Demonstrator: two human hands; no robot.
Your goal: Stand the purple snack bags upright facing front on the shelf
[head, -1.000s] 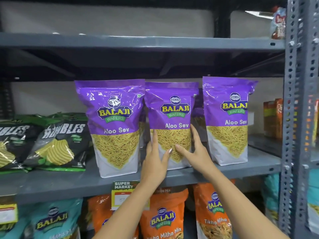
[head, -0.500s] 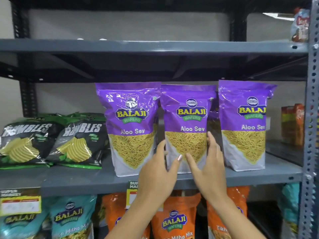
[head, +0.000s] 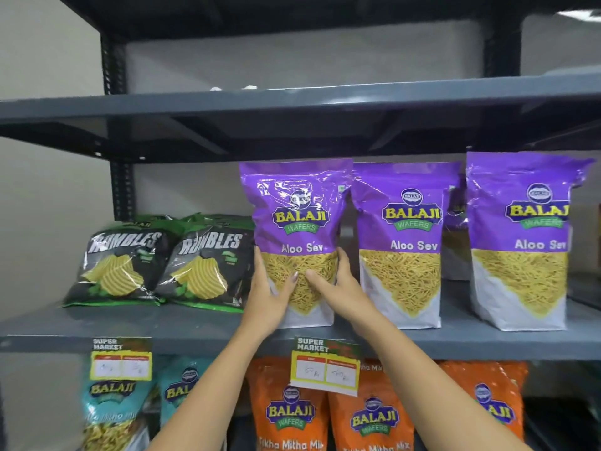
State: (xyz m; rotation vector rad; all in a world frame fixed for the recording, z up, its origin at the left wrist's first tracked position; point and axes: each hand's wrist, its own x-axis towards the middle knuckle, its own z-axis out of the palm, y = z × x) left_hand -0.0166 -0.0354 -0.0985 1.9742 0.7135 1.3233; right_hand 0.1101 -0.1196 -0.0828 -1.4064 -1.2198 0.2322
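— Grey metal shelving (head: pixel 195 323) fills the view against a pale wall. Where are the person's hands?

— Both are on the leftmost purple bag (head: pixel 294 222), low down on its yellow panel. The left hand (head: pixel 270 297) clasps the bag's left edge, fingers wrapped round the side, thumb across the front. The right hand (head: pixel 335 288) presses the right edge in the same way, so the bag is clamped between the two palms.

— How does that bag stand?

— Upright, its "Aloo Sev" face forward, base on the middle shelf close to the front edge.

— And outward from there?

— Just to its right stands a second purple bag (head: pixel 401 242), also upright and facing front, tops nearly touching. A third purple bag (head: pixel 520 239) stands further right, near the picture's edge; part of another purple bag (head: pixel 455 242) shows behind the gap between them. To the left, two black-and-green Rumbles bags (head: pixel 162 262) lean back side by side. A yellow price tag (head: pixel 325 366) hangs from the shelf's front edge below the hands, above orange bags (head: pixel 289 411); teal bags (head: pixel 110 408) sit under another tag (head: pixel 122 359) at the left.
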